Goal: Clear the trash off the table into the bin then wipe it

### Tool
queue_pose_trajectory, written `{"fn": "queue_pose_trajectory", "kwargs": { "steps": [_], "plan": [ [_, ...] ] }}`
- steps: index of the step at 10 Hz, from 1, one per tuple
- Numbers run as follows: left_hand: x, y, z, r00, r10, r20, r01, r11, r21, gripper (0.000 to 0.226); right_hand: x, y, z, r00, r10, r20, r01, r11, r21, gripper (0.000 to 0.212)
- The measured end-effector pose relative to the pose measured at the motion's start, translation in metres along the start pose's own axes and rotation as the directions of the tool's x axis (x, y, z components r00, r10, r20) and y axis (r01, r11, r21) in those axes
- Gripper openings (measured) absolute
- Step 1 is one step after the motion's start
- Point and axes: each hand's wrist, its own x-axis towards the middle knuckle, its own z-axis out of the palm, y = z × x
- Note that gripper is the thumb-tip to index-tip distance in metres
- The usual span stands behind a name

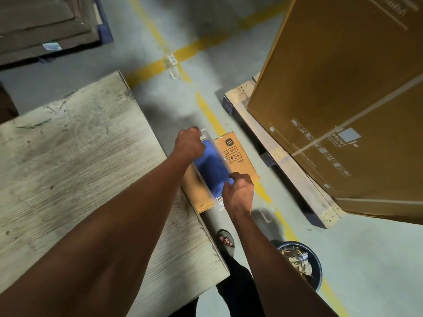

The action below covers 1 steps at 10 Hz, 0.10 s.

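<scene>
A clear plastic packet with a blue cloth [211, 167] inside lies on a small orange cardboard box [238, 154] beside the table's right edge. My left hand [188, 143] grips the packet's far end. My right hand [238, 191] pinches its near end. The pale wooden table [75, 156] fills the left of the view, its top scuffed and bare where I see it. A dark round bin [317, 271] holding scraps of trash stands on the floor at the lower right, partly hidden by my right forearm.
A large brown carton [343, 99] sits on a wooden pallet [274, 152] to the right. Yellow lines cross the grey floor [178, 56]. My sandalled foot [226, 242] stands between table and bin. Dark flat boards [45, 26] lie at the top left.
</scene>
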Motion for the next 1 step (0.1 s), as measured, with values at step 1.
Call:
{"fn": "queue_pose_trajectory", "kwargs": {
  "steps": [1],
  "plan": [
    [-0.0119,0.0035,-0.0181,0.999,0.041,0.001,-0.040,0.997,-0.072,0.035,-0.0049,-0.0226,-0.0104,1.000,-0.009,0.001,0.009,0.999,0.040,0.026]
  ]
}}
